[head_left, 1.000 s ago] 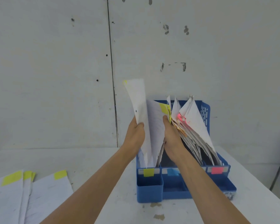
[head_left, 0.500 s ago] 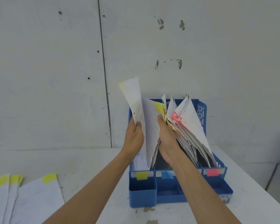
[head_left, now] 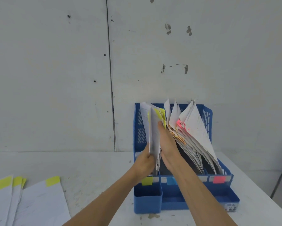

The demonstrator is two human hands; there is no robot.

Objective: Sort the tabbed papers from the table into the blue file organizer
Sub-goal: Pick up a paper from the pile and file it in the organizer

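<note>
Nearest, at about 8 o'clock, several loose papers [head_left: 31, 201] with yellow tabs lie fanned on the white table [head_left: 88, 168], waiting to be filed. Two bare forearms reach in from the bottom edge toward the blue file organizer [head_left: 169, 203], which stands on the table at about 5 o'clock. Along its front are low open trays and, above them, three colored labels: a yellow label [head_left: 147, 181] on the left, a blue label [head_left: 171, 181] in the middle, and a pink label [head_left: 219, 179] on the right. Just behind the yellow label, the left hand [head_left: 144, 162] has its fingers curled around the lower edge of an upright yellow-tabbed sheet [head_left: 154, 136], most of which is already down in the left compartment. Beside it, the right hand [head_left: 168, 147] is flat, with straight fingers gripping nothing, pressing the other filed sheets aside to keep a gap open. To the right, a thick stack of filed papers [head_left: 195, 136] with pink tabs leans toward 2 o'clock; it is hard to tell which sheets belong to the middle slot. Behind everything, at 12 o'clock, is a plain gray wall [head_left: 55, 79]. The job looks well under way: many sheets are filed and one is going in, but the loose yellow-tabbed papers remain to be sorted.
</note>
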